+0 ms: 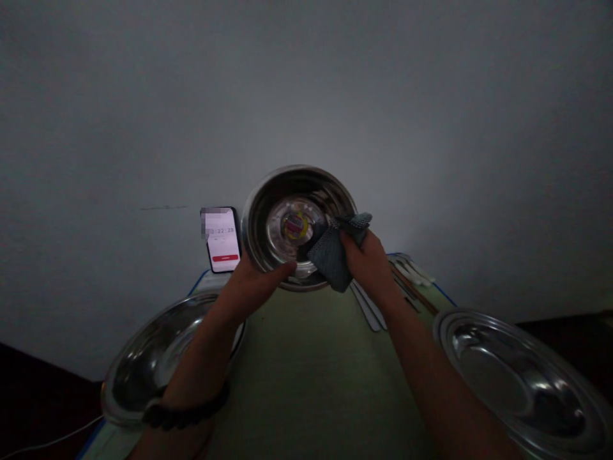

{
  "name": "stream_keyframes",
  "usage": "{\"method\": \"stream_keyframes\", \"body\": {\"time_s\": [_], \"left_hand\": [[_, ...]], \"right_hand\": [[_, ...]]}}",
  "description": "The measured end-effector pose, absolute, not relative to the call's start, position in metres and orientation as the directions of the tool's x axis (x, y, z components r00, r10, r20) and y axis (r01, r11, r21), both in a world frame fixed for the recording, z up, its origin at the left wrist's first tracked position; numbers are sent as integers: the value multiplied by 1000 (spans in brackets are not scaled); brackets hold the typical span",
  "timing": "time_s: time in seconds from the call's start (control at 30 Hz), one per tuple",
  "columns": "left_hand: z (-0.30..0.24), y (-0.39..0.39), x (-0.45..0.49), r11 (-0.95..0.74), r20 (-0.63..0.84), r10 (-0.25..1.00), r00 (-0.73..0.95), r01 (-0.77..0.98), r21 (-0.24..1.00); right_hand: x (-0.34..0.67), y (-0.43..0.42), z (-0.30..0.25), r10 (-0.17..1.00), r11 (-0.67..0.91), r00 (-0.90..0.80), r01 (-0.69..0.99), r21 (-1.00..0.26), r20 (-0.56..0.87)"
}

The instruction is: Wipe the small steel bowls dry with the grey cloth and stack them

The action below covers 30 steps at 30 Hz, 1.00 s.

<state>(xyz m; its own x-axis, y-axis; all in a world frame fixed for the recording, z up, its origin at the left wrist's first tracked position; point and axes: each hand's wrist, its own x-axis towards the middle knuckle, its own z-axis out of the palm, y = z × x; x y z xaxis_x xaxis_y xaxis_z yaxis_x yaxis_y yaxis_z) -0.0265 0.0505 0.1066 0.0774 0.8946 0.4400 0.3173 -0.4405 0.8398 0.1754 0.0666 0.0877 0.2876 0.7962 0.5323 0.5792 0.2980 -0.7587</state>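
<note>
Left hand: gripping one metal bowl at its near left edge, thumb laid over the rim, remaining fingers hidden behind the wall. Right hand: closed on one bunched cloth, blue-grey with a paler checked edge, draped over the bowl's near right rim. Bowl: round, shiny, rolled rim, mouth tilted toward the viewer, situated at centre above the far part of the bench; a round yellow-and-red label on its inside bottom, lettering too small to read. Bench: greenish top, blue edging, set against a plain grey wall. Left of the bowl: one phone, upright against the wall, screen lit, digits above a red bar. Near left: one large shiny basin, partly covered by the left forearm, which wears a dark beaded bracelet. Near right: one wide metal basin, with a broad rim, beside the right forearm. Far right: white-handled utensils and brown sticks, partly screened by the right hand and forearm; two flat pale pieces lie nearer the bowl, upper ends hidden. Lower left corner: one white cable. Lighting dim.
</note>
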Motion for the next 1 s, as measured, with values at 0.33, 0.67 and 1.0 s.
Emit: {"method": "stream_keyframes", "body": {"time_s": [0.33,0.67,1.0], "left_hand": [[114,42,-47,-308,129,883,451,349,885],[109,44,-9,-675,658,738,149,197,711],[109,50,-37,-446,215,782,585,284,849]], "right_hand": [[193,59,95,840,343,26,748,-568,542],[177,76,78,748,330,410,453,-828,522],[195,61,90,889,345,-94,782,-520,449]]}}
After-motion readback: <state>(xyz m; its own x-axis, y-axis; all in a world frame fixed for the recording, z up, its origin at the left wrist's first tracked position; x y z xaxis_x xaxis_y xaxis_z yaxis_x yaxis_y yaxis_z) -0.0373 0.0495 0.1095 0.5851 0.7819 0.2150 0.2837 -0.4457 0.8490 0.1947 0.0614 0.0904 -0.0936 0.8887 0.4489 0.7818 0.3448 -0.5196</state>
